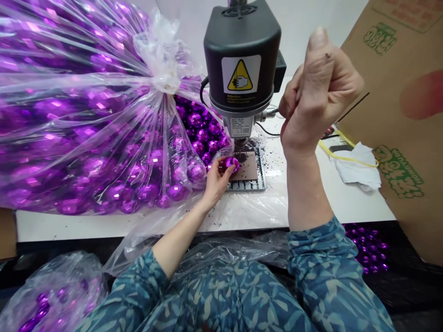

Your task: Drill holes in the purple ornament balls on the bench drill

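Observation:
My left hand [218, 179] pinches a shiny purple faceted ball [231, 164] between thumb and fingers. The ball is just over a brown board [249, 167] on the slotted metal base [247, 186] of a black bench machine that looks like a small drill press [242, 55]. The machine's lower tip [241, 142] is above and slightly right of the ball. My right hand [316, 94] is raised at the machine's right side, its fingers wrapped around the lever [272, 112]. Only a short metal length of that lever shows; the grip is hidden in the fist.
A big clear plastic bag [86, 124] of purple balls fills the left, its open mouth beside the base. Dark chips litter the white table [273, 207]. At right are a white cloth [358, 166], a yellow cord [346, 159] and a cardboard box [411, 152]. More balls [368, 249] lie below.

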Demonstrator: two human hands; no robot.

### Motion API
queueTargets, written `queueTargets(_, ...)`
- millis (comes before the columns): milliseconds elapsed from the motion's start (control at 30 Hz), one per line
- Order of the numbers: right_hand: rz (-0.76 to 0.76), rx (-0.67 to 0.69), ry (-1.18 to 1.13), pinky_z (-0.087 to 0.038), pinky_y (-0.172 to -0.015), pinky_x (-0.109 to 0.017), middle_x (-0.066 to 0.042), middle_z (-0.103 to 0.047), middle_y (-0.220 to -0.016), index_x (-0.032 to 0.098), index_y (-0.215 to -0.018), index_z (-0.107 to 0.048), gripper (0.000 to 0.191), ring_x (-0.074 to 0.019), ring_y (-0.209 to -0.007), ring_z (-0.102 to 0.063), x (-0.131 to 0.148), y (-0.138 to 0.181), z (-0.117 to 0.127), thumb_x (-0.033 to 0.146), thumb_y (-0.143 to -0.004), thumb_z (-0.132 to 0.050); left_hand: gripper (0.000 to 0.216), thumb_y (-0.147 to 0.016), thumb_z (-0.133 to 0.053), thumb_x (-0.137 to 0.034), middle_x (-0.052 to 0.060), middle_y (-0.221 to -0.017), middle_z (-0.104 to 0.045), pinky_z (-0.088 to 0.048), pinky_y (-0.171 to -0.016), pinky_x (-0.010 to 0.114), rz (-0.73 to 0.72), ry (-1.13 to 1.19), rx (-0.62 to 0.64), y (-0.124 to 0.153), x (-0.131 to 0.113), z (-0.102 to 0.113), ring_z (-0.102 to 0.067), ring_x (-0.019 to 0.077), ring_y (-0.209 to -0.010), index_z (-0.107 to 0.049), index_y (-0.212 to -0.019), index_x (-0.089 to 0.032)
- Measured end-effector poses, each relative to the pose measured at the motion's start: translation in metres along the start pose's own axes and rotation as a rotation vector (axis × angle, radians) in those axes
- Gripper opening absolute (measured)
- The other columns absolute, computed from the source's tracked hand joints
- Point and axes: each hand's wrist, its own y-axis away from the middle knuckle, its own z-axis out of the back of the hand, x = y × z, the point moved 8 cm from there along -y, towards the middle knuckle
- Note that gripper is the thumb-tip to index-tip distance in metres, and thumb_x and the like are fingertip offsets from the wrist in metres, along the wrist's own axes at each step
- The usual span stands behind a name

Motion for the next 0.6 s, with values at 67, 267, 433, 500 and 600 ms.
queueTargets(67,0.004,-0.001,0.02,-0.02,-0.042,-0.029,0.009,-0.028,-0.039,0.022,-0.054,-0.026,0.058,-0.0034,-0.033,-0.023,0.001,0.0,0.0,0.057,-0.085,-0.06,0.043,-0.087,-0.075,-0.034,0.012,-0.118,-0.071,-0.052,-0.099,0.041,-0.058,-0.07,-0.032,-0.009,-0.001,0.001,-0.067,0.0247,-0.109,-0.063,-0.125,-0.017)
queueTargets(267,-0.012,-0.019,0.042,-0.021,-0.042,-0.029,0.008,-0.029,-0.039,0.022,-0.053,-0.026,0.059,-0.0041,-0.034,-0.022,0.001,0.0,0.0,0.061,-0.083,-0.059,0.043,-0.083,-0.078,-0.028,0.01,-0.113,-0.07,-0.053,-0.092,0.039,-0.187,-0.194,-0.014,-0.017,-0.01,-0.01,-0.067,0.0239,-0.102,-0.067,-0.123,-0.019)
queueTargets(433,-0.021,-0.022,0.033,-0.022,-0.044,-0.03,0.008,-0.03,-0.04,0.022,-0.054,-0.027,0.059,-0.0054,-0.035,-0.022,0.001,0.001,0.0,0.061,-0.082,-0.062,0.046,-0.074,-0.085,-0.025,0.008,-0.112,-0.068,-0.052,-0.094,0.041,-0.271,-0.283,-0.047,-0.017,-0.02,-0.01,-0.064,0.0258,-0.107,-0.067,-0.117,-0.019)
queueTargets(500,-0.023,-0.015,0.103,-0.023,-0.045,-0.03,0.007,-0.029,-0.041,0.023,-0.055,-0.024,0.062,-0.0058,-0.036,-0.022,0.002,0.002,0.0,0.067,-0.083,-0.056,0.045,-0.072,-0.085,-0.024,0.008,-0.112,-0.067,-0.052,-0.095,0.041,-0.308,-0.305,-0.04,-0.016,-0.024,-0.011,-0.064,0.0259,-0.107,-0.067,-0.113,-0.018)
queueTargets(600,-0.043,-0.014,0.231,-0.023,-0.046,-0.031,0.006,-0.025,-0.041,0.024,-0.057,-0.02,0.065,-0.0065,-0.037,-0.021,0.002,0.002,0.0,0.079,-0.086,-0.037,0.043,-0.073,-0.082,-0.02,0.009,-0.114,-0.064,-0.054,-0.094,0.039,-0.341,-0.29,-0.009,-0.015,-0.027,-0.015,-0.064,0.0248,-0.108,-0.067,-0.113,-0.018)
